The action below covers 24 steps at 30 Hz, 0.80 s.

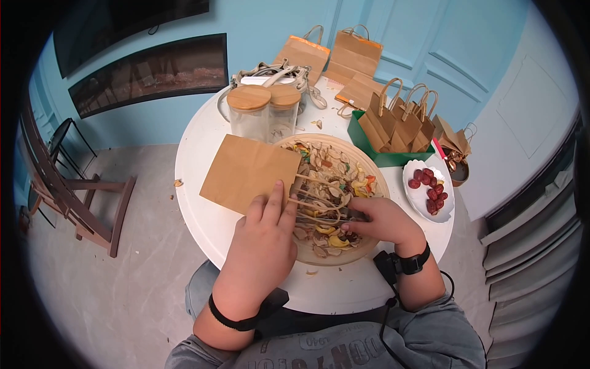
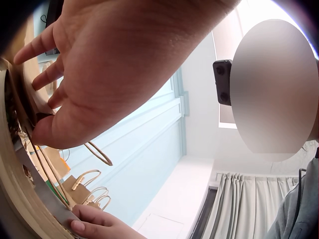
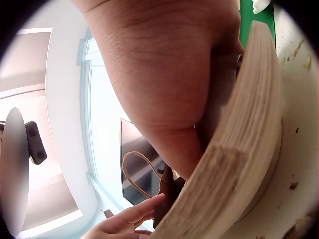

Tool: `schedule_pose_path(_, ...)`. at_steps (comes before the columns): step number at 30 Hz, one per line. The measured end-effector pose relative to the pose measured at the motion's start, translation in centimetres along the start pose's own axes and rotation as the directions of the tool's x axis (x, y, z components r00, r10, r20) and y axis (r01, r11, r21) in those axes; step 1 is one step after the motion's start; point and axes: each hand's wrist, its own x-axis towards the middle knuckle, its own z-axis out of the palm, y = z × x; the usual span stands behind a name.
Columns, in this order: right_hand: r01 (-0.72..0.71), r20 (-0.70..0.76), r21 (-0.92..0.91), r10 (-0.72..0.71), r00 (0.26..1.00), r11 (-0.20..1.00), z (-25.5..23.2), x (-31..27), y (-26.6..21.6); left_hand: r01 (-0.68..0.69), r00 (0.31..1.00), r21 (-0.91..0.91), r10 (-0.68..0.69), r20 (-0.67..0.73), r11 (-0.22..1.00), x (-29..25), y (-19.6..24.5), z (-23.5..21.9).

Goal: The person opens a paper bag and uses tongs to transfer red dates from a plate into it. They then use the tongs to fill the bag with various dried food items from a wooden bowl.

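A flat brown paper bag [image 1: 249,175] lies partly over a round wooden tray [image 1: 376,243] of dried pieces, its twisted handles over them. My left hand [image 1: 261,252] rests on the bag beside the handles, fingers mostly straight. In the left wrist view, the left hand [image 2: 109,69] has its fingers spread against the bag. My right hand [image 1: 390,222] is over the tray's right side, thumb and fingers pinching a thin, shiny grey thing [image 2: 52,199]. The right wrist view shows the right hand [image 3: 164,74] beside this grey thing [image 3: 222,94], with its fingertips hidden behind the tray rim [image 3: 239,134].
Behind the tray stand two wooden-lidded jars [image 1: 249,120] and a light bag [image 1: 301,77]. A green box [image 1: 393,160] of small paper bags and a white plate [image 1: 412,198] of red fruit are on the right. More paper bags [image 1: 353,58] stand at the back.
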Motion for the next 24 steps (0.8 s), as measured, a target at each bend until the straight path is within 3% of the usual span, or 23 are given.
schedule_pose_path(24, -0.019, 0.024, -0.003, 0.019, 1.0, 1.0, -0.36, -0.14, -0.49, -0.014, 1.0, -0.007, 0.014, -0.014, 1.0, -0.03, -0.11, -0.05)
